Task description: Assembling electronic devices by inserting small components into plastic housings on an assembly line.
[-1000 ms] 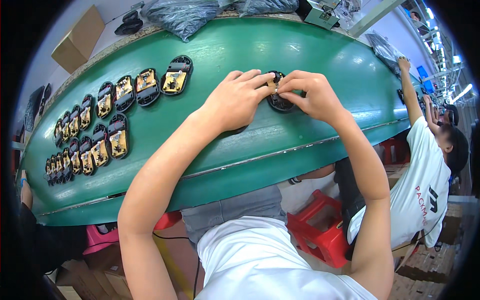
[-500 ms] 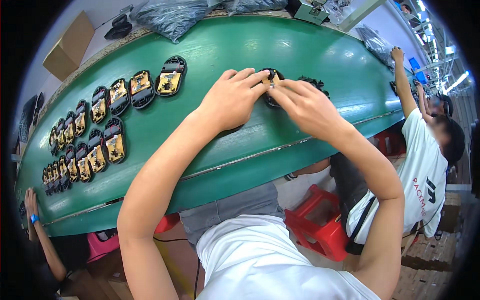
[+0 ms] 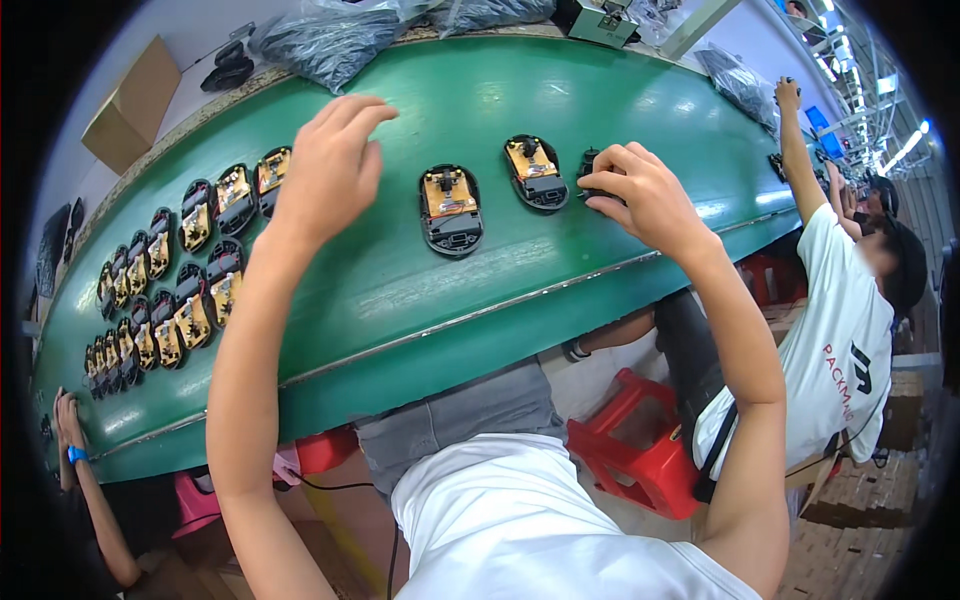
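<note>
My left hand (image 3: 335, 165) hovers over the belt at the near end of the left rows, fingers stretched and spread. It hides the spot where the last mouse of the back row lay. At right, my right hand (image 3: 645, 195) has thumb and fingers pinched at a small black part (image 3: 590, 160) among others; the fingers partly cover it. Between the hands lie two opened computer mice, each a black shell with a yellow-brown circuit board: one mouse (image 3: 452, 230) in the middle and another mouse (image 3: 537, 172) beside my right hand. Neither is touched.
More opened mice (image 3: 235, 197) stand in two rows on the left of the green conveyor belt (image 3: 400, 320). Plastic bags (image 3: 335, 45), a cardboard box (image 3: 132, 105) and a metal box (image 3: 600, 22) line the far edge. Co-workers sit at both sides; a red stool (image 3: 640, 445) stands below.
Both hands have left the mouse they were working on at centre right. My left hand swung left toward the rows; my right moved right to the small black parts. The middle mouse is now uncovered.
</note>
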